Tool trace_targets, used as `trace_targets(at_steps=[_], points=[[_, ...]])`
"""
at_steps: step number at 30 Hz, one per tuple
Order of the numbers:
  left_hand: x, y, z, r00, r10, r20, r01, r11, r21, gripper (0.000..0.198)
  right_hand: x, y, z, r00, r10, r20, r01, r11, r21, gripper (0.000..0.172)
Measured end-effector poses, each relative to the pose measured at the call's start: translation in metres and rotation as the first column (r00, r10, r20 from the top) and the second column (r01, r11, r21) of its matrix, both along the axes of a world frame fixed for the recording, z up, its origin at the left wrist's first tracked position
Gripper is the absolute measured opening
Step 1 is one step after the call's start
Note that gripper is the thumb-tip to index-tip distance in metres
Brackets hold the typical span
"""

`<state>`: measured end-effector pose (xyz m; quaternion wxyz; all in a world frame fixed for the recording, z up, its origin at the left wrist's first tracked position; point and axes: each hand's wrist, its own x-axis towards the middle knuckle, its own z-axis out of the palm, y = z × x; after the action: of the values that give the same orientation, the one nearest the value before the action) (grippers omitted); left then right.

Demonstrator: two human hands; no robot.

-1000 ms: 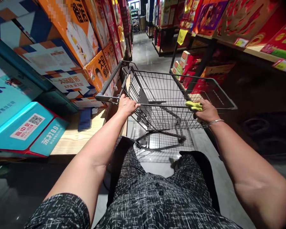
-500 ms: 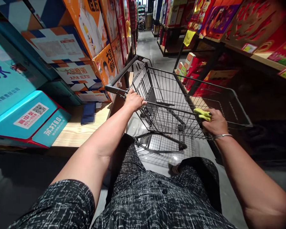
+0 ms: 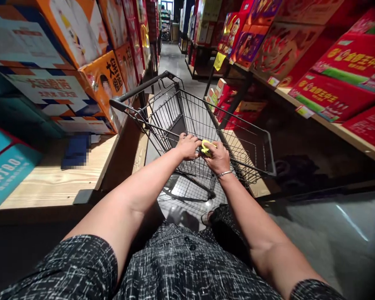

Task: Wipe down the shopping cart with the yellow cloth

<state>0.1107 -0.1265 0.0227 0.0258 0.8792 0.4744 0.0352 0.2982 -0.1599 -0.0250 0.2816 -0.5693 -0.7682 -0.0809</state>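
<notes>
A black wire shopping cart (image 3: 192, 108) stands sideways in front of me, its handle to the left. About midway along the near top rail, my left hand (image 3: 188, 146) is closed over the rail. Just to its right, my right hand (image 3: 218, 157) is closed on a bunched yellow cloth (image 3: 205, 146), held against the same rail. The two hands almost touch at the cloth. A metal bracelet (image 3: 224, 173) circles my right wrist. No goods show in the cart's basket. My fingers partly cover the cloth and rail.
Stacked orange drink cartons (image 3: 103, 83) and a dark blue item (image 3: 77, 151) sit on a wooden shelf (image 3: 71, 183) at left. Red boxes (image 3: 325, 96) fill a shelf (image 3: 328, 118) at right. The cart stands close to both shelves. A grey-floored aisle (image 3: 171, 62) runs ahead.
My left hand has shifted from near the handle to the middle of the near rail. My right hand, with the yellow cloth, has come left beside it. The view has swung right.
</notes>
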Motion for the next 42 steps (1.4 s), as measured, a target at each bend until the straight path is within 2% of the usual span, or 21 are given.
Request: trace_targets(at_steps=[2,5,10,13,16,19,23,26,28,31,35,37,39,42], points=[[0.003,0.002,-0.004,0.998,0.013,0.056,-0.014,1.0,0.013,0.039,0.016,-0.004,-0.003,1.0,0.013,0.001,-0.013,1.0,-0.001,0.037],[0.0,0.008,-0.007,0.994,0.015,0.112,-0.014,1.0,-0.013,0.034,0.064,-0.016,-0.012,1.0,-0.004,-0.007,0.004,1.0,0.018,0.035],[-0.003,0.011,-0.01,0.984,0.018,0.176,-0.017,1.0,-0.003,0.033,0.16,-0.046,-0.03,0.989,-0.15,-0.002,0.15,0.986,0.08,0.034],[-0.004,0.013,-0.013,0.976,-0.001,0.216,0.004,1.0,-0.01,0.036,0.19,-0.056,-0.037,0.976,-0.215,-0.02,0.216,0.971,0.099,0.035],[-0.006,0.016,-0.014,0.969,-0.011,0.249,0.021,0.999,-0.038,0.039,0.177,-0.051,-0.042,0.964,-0.253,-0.079,0.261,0.958,0.116,0.031],[-0.007,0.019,-0.013,0.969,-0.003,0.249,0.016,0.999,-0.051,0.04,0.126,-0.034,-0.041,0.972,-0.195,-0.134,0.213,0.967,0.141,0.029],[-0.009,0.025,-0.014,0.975,0.009,0.222,-0.002,0.999,-0.032,0.035,0.043,-0.009,-0.03,0.991,-0.092,-0.102,0.105,0.986,0.127,0.032],[-0.01,0.032,-0.018,0.973,0.01,0.233,-0.008,1.0,-0.009,0.029,0.012,0.003,-0.02,0.999,-0.033,-0.036,0.036,0.996,0.079,0.038],[-0.012,0.037,-0.02,0.969,0.014,0.248,-0.014,1.0,-0.001,0.026,0.016,0.004,-0.017,1.0,0.008,0.004,-0.008,0.999,0.05,0.04],[-0.013,0.042,-0.02,0.962,0.027,0.272,-0.024,1.0,-0.015,0.024,0.059,-0.009,-0.02,0.999,0.007,0.033,-0.009,0.999,0.042,0.04],[-0.016,0.047,-0.018,0.957,0.039,0.287,-0.031,0.999,-0.036,0.028,0.14,-0.043,-0.029,0.989,-0.143,0.04,0.141,0.989,0.047,0.04],[-0.017,0.05,-0.016,0.958,0.05,0.282,-0.038,0.998,-0.048,0.031,0.166,-0.058,-0.03,0.975,-0.215,0.053,0.213,0.976,0.045,0.039],[-0.019,0.054,-0.014,0.959,0.063,0.277,-0.045,0.997,-0.069,0.033,0.172,-0.064,-0.028,0.968,-0.242,0.065,0.238,0.97,0.056,0.036],[-0.022,0.059,-0.012,0.953,0.077,0.292,-0.05,0.994,-0.098,0.038,0.146,-0.053,-0.025,0.978,-0.197,0.072,0.189,0.976,0.108,0.031]])
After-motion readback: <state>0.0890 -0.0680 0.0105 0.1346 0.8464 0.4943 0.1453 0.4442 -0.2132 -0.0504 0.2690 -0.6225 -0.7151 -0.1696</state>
